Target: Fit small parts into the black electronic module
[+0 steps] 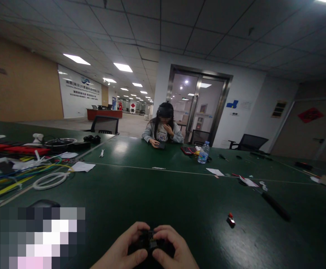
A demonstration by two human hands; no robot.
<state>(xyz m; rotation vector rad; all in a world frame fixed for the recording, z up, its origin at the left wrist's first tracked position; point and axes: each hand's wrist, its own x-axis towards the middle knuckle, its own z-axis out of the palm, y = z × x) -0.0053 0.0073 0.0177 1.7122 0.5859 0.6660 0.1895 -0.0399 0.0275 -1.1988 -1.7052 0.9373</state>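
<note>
Low in the middle of the head view, a small black object (pixel 153 244) sits between my two hands just above the green table. Its kind is hard to make out, as my fingers and the dim light hide much of it. From the left side my left hand (pixel 129 244) curls around it, thumb in front and fingers behind. My right hand (pixel 172 246) grips the opposite side in the same way, its index finger bent over the top. To the right lies a small red and black part (pixel 230 220), apart from my hands.
Cables (pixel 50 181), papers and red strips crowd the left of the green table (pixel 118 194). A black-handled tool (pixel 276 206) lies at right. Farther back stand a water bottle (pixel 203 152) and a small wrench (pixel 102 153). Across the table sits a person (pixel 163 129) holding a dark device.
</note>
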